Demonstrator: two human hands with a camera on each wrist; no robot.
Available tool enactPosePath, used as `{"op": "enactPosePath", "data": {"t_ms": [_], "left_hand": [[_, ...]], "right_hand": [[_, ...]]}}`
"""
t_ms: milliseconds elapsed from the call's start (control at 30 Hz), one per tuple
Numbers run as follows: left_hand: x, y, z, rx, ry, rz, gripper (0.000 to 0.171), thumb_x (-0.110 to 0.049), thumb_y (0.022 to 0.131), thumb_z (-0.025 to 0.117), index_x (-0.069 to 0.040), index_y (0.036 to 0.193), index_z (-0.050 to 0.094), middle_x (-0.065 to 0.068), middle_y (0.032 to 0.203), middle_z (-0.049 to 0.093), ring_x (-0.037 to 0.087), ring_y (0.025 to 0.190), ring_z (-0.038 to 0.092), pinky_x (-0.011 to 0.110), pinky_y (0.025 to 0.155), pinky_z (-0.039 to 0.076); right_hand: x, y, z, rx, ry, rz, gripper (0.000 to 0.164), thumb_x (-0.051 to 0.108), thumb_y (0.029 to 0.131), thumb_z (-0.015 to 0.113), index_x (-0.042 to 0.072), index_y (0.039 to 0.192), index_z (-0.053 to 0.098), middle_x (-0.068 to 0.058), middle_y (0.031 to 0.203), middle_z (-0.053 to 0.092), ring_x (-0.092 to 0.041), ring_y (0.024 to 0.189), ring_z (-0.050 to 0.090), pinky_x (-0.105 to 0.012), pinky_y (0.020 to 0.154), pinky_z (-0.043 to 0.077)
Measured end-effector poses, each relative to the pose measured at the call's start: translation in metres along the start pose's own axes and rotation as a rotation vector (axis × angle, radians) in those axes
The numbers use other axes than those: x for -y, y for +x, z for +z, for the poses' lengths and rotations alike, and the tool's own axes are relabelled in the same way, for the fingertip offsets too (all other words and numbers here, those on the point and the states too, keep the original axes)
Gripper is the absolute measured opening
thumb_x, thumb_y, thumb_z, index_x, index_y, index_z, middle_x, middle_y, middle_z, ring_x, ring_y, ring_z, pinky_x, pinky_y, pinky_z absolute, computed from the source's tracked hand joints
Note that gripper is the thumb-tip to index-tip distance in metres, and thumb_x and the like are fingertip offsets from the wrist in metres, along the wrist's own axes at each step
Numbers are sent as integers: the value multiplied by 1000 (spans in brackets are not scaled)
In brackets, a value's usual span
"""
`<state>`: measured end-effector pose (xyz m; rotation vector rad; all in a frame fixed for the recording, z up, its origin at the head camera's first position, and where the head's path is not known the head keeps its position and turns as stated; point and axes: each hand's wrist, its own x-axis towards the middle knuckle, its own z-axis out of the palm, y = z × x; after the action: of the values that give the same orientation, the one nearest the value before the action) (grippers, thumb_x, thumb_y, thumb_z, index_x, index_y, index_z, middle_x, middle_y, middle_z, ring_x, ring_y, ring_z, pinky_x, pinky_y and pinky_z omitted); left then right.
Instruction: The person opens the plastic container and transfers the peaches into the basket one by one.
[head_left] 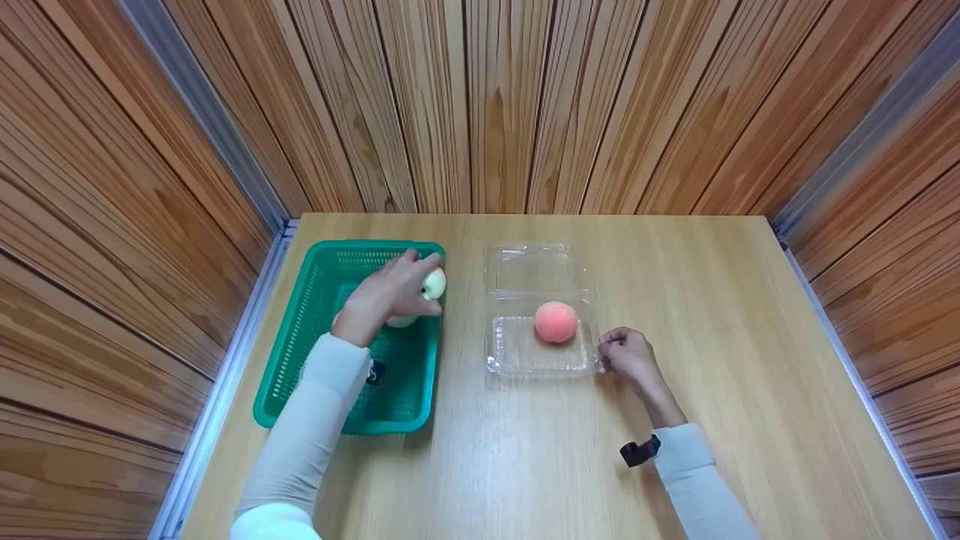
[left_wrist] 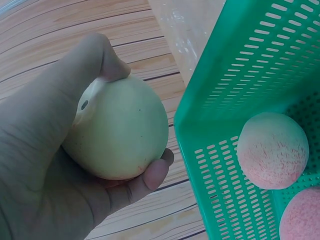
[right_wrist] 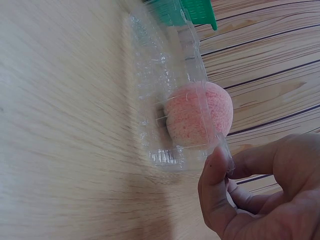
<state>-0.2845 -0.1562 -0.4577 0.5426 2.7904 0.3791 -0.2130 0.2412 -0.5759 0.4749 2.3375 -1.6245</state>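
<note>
My left hand (head_left: 390,291) grips a pale yellow-green peach (left_wrist: 122,131), thumb on one side and fingers curled under the other. In the head view that hand is over the far right part of a green plastic basket (head_left: 430,382). Two pinkish peaches, one paler (left_wrist: 273,151) and one pinker (left_wrist: 304,217), lie in the basket in the left wrist view. Between thumb and fingers, my right hand (head_left: 630,358) pinches the right edge of a clear plastic clamshell box (head_left: 512,346). A pink peach (head_left: 556,322) sits in the box's near half, towards the right.
The box's clear lid (head_left: 529,268) lies folded back towards the far side of the wooden table (head_left: 720,300). Wood-patterned panels (head_left: 495,112) stand behind and at both sides. A small black item (head_left: 376,373) shows by the left wrist.
</note>
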Motion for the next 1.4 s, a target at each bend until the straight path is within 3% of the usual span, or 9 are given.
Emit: {"op": "enactPosePath", "data": {"t_ms": [200, 667, 900, 1167, 1400], "left_hand": [[4, -2, -1, 3, -12, -1, 58, -35, 89, 79, -22, 139, 54, 19, 133, 55, 34, 113, 58, 50, 82, 57], [14, -3, -1, 8, -34, -31, 54, -32, 89, 76, -24, 137, 54, 18, 133, 54, 35, 113, 57, 50, 83, 55], [20, -5, -2, 12, -54, -44, 63, -31, 90, 78, -23, 146, 52, 20, 138, 53, 35, 116, 57, 51, 87, 55], [28, -5, -1, 12, -55, -48, 58, -33, 90, 77, -25, 142, 52, 19, 136, 53, 34, 113, 57, 49, 85, 55], [33, -4, -4, 22, -71, -60, 64, -33, 89, 76, -23, 148, 51, 19, 138, 53, 37, 120, 56, 55, 92, 55]], "right_hand": [[0, -1, 0, -2, 6, 0, 23, -2, 100, 54, -14, 119, 58, -6, 83, 61, -14, 68, 64, -28, 62, 60], [-3, 1, 0, -15, -24, -3, 20, -2, 99, 53, -12, 116, 59, -6, 82, 60, -14, 68, 64, -28, 62, 60], [-2, 1, 0, -12, -29, 2, 20, -2, 100, 55, -12, 117, 59, -7, 85, 61, -14, 68, 64, -29, 63, 61], [-2, 0, 1, -8, -25, 0, 21, -2, 99, 55, -13, 117, 59, -8, 85, 61, -15, 70, 64, -29, 62, 60], [-2, 1, 0, 3, -10, -3, 25, -1, 100, 53, -15, 119, 59, -5, 84, 59, -14, 67, 64, -26, 61, 59]]}}
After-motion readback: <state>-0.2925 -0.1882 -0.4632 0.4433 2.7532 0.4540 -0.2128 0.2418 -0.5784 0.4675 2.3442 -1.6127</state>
